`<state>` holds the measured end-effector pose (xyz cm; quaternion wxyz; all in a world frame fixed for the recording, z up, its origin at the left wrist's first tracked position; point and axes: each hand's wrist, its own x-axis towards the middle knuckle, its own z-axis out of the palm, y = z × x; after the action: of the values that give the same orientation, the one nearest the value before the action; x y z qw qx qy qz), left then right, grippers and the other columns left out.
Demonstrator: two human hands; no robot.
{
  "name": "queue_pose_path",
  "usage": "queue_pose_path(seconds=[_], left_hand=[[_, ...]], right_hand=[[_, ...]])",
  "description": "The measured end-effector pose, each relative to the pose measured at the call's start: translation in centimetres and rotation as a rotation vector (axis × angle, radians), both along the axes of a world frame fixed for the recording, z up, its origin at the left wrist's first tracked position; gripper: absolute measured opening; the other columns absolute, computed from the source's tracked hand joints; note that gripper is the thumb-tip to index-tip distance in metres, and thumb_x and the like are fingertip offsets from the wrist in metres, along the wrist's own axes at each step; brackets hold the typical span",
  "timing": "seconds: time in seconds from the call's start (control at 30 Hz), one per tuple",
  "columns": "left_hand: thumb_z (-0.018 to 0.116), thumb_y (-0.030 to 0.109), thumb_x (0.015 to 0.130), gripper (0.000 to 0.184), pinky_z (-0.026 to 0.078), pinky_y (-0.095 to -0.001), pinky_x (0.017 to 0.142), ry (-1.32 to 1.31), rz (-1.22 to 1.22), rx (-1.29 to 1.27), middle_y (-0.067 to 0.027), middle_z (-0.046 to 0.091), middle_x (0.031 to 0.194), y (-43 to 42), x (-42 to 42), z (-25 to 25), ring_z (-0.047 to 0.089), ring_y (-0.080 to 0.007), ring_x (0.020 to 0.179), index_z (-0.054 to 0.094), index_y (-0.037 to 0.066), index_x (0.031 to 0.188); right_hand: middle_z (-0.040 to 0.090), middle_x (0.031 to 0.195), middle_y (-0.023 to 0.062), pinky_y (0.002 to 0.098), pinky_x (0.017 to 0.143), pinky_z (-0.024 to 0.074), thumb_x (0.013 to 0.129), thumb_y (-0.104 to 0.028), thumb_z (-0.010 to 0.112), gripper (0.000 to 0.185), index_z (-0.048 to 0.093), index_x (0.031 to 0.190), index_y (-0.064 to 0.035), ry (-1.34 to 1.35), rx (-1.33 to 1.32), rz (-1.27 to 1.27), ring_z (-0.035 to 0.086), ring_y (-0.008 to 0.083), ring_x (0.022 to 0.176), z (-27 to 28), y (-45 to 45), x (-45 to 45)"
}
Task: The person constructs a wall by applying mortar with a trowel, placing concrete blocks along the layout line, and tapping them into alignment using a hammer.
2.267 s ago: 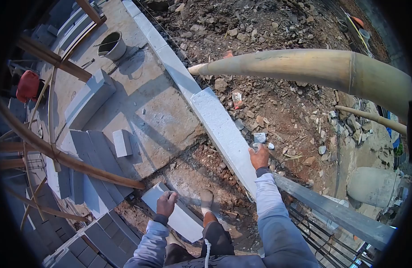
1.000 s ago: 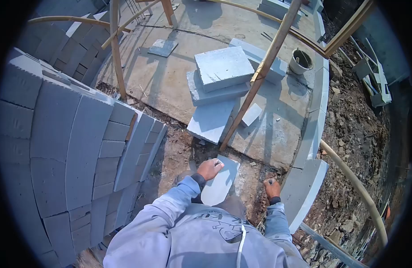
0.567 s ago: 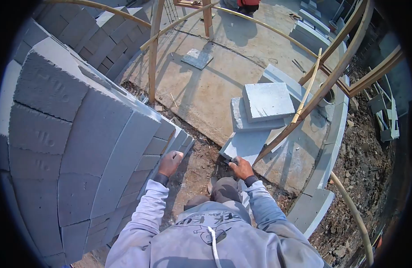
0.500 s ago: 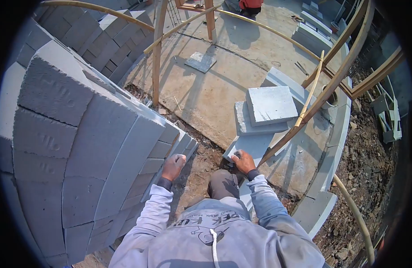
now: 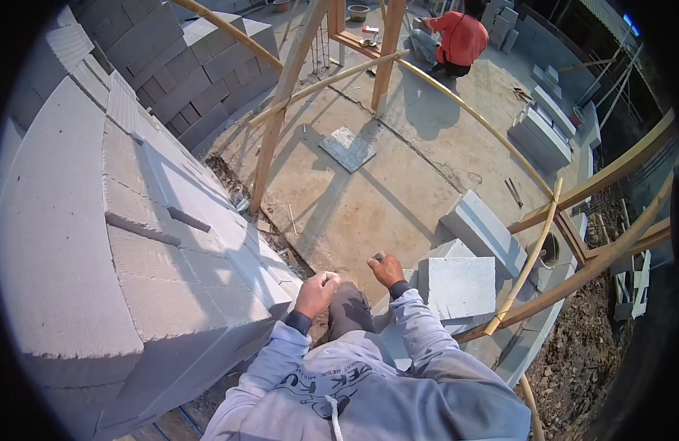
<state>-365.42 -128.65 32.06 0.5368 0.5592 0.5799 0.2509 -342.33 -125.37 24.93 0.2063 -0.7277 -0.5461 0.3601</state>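
My left hand [image 5: 316, 294] is closed in front of my body, beside the stack of pale grey blocks [image 5: 170, 272] on the left. A whitish bit shows at its fingertips, too small to name. My right hand [image 5: 387, 270] is also closed, with a small dark grey thing at its thumb and fingers that I cannot make out. Just right of it, a squarish light block [image 5: 457, 288] lies on other blocks. Both hands are apart from each other, above my knee [image 5: 348, 309].
Wooden frames [image 5: 288, 103] and thin poles [image 5: 527, 253] cross the space ahead and to the right. A flat slab [image 5: 347, 149] lies on the concrete floor [image 5: 398, 198]. Long blocks [image 5: 484, 235] lie at right. A person in a red top [image 5: 464, 38] crouches farther off.
The view has tilted up and shifted, showing more of the person ahead and the tops of the left blocks. My right hand has come away from the blocks; both hands are closer together.
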Motion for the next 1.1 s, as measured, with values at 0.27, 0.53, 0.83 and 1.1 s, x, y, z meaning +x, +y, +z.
queue_pose_path(seconds=[0.27, 0.53, 0.83, 1.1], left_hand=[[0.057, 0.029, 0.089, 0.034, 0.049, -0.0260, 0.067, -0.228, 0.265, -0.134, -0.0073, 0.065, 0.083, 22.4, 5.9, 1.9, 0.061, -0.0132, 0.072, 0.062, -0.003, 0.098], [0.058, 0.027, 0.085, 0.029, 0.049, -0.0260, 0.063, -0.028, 0.034, -0.269, -0.0063, 0.065, 0.074, 29.6, 6.3, -2.6, 0.062, -0.0110, 0.069, 0.063, -0.001, 0.089], [0.058, 0.032, 0.084, 0.033, 0.050, -0.0315, 0.066, 0.298, -0.535, -0.097, -0.0108, 0.068, 0.078, 42.5, 17.7, -1.0, 0.064, -0.0180, 0.069, 0.066, 0.001, 0.090], [0.057, 0.036, 0.084, 0.033, 0.048, -0.0398, 0.070, 0.211, -0.513, 0.015, -0.0152, 0.067, 0.082, 56.8, 33.2, 5.2, 0.064, -0.0302, 0.078, 0.067, 0.005, 0.087]], right_hand=[[0.064, 0.094, 0.0235, 0.0420, 0.081, 0.0471, 0.079, -0.037, 0.061, 0.038, 0.065, 0.094, -0.0021, -0.009, -0.214, 0.152, 0.061, 0.0371, 0.092, 1.1, 9.4, 4.4], [0.066, 0.092, 0.0211, 0.0416, 0.081, 0.0476, 0.078, -0.036, 0.063, 0.036, 0.067, 0.092, -0.0026, -0.129, -0.288, -0.221, 0.062, 0.0358, 0.091, 2.8, 15.3, 17.8], [0.066, 0.080, 0.0183, 0.0378, 0.070, 0.0510, 0.076, -0.030, 0.065, 0.031, 0.064, 0.082, -0.0004, 0.027, -0.236, -0.646, 0.064, 0.0302, 0.073, 3.3, 21.4, 23.1], [0.061, 0.064, 0.0057, 0.0259, 0.044, 0.0435, 0.085, -0.019, 0.061, 0.017, 0.060, 0.077, -0.0043, 0.423, -0.176, -1.016, 0.058, 0.0143, 0.052, 4.0, 24.8, 29.5]])
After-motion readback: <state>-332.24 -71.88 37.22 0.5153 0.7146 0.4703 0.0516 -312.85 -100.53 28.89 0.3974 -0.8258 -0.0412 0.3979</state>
